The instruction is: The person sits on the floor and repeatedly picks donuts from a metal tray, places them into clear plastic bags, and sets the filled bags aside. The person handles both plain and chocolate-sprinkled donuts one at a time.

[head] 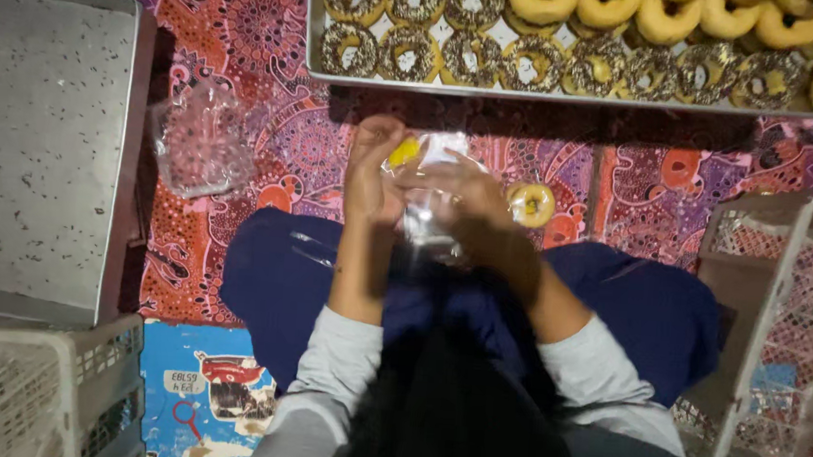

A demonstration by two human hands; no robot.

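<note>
At the centre, the left hand (369,174) and right hand (465,199) close their fingers on a clear crinkly plastic bag (424,211) with something yellow inside near its top. At three o'clock from the bag lies a bagged round doughnut with yellow topping (530,204) on the red patterned cloth (276,51). At twelve o'clock a long metal tray (315,63) carries ringed doughnuts, sprinkled and plain. At nine o'clock sits a loose pile of clear bags (203,141), beyond it a speckled flat metal tray (40,140). White lattice plastic crates stand at four (778,308) and eight o'clock (39,385).
</note>
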